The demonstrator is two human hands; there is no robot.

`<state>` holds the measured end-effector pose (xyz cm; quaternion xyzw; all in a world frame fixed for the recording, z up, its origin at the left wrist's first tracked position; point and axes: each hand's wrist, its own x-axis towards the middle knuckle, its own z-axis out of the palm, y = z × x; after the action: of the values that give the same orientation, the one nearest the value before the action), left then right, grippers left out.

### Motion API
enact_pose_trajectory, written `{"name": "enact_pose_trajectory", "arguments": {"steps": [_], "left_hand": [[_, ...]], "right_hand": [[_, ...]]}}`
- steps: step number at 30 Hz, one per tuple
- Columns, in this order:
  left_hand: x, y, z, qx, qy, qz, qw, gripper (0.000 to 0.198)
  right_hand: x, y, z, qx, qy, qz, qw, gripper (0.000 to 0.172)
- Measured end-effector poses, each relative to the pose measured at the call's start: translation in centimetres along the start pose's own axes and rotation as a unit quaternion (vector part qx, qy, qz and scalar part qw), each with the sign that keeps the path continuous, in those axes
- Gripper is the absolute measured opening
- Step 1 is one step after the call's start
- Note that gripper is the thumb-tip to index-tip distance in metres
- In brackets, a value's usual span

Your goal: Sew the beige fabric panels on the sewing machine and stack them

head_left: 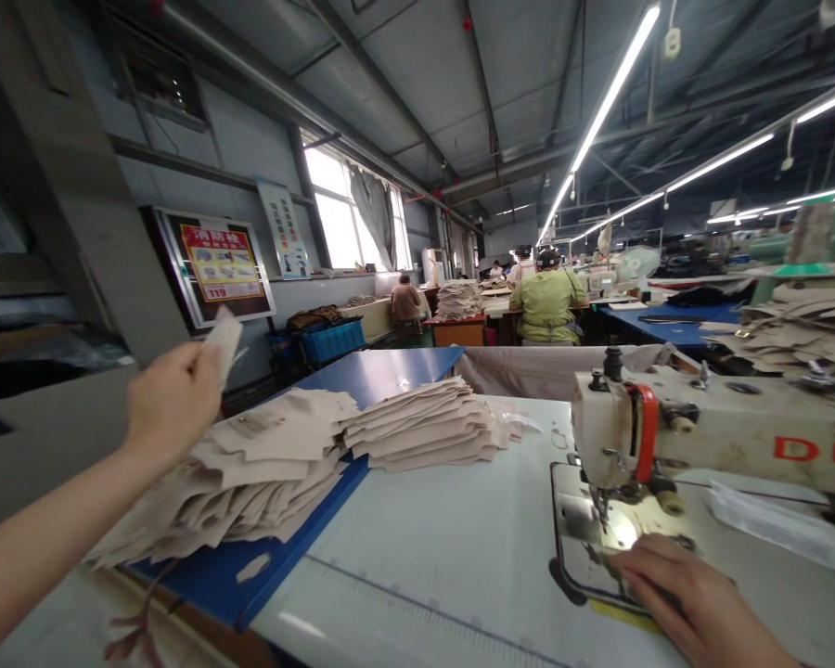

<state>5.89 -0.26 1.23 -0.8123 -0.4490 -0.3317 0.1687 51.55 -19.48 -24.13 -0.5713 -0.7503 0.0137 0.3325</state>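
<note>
My left hand [173, 399] is raised over the left stack of beige fabric pieces [250, 478], its fingers pinched on a small pale fabric piece [224, 341] held upright. A second beige stack [424, 425] lies to the right of the first. My right hand [682, 594] rests flat, fingers stretched, on the metal plate [577, 538] of the white sewing machine [702, 427], just below the lit needle area [616, 520].
A blue board [382, 371] carries the left stack and overhangs the white work table [459, 557]. Folded white material [779, 524] lies behind the machine. People in green and brown tops sit at far stations with more fabric piles [807, 334].
</note>
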Motion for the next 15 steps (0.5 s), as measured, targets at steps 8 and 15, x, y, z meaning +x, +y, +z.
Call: {"name": "enact_pose_trajectory", "arguments": {"steps": [8, 15], "left_hand": [[-5.2, 14.7, 11.3, -0.127, -0.224, -0.036, 0.966, 0.026], [-10.3, 23.7, 19.9, -0.293, -0.344, -0.042, 0.891, 0.028]], "right_hand": [[0.6, -1.1, -0.6, -0.014, -0.031, 0.058, 0.998, 0.03], [1.0, -1.4, -0.9, -0.038, -0.012, 0.065, 0.997, 0.024]]}}
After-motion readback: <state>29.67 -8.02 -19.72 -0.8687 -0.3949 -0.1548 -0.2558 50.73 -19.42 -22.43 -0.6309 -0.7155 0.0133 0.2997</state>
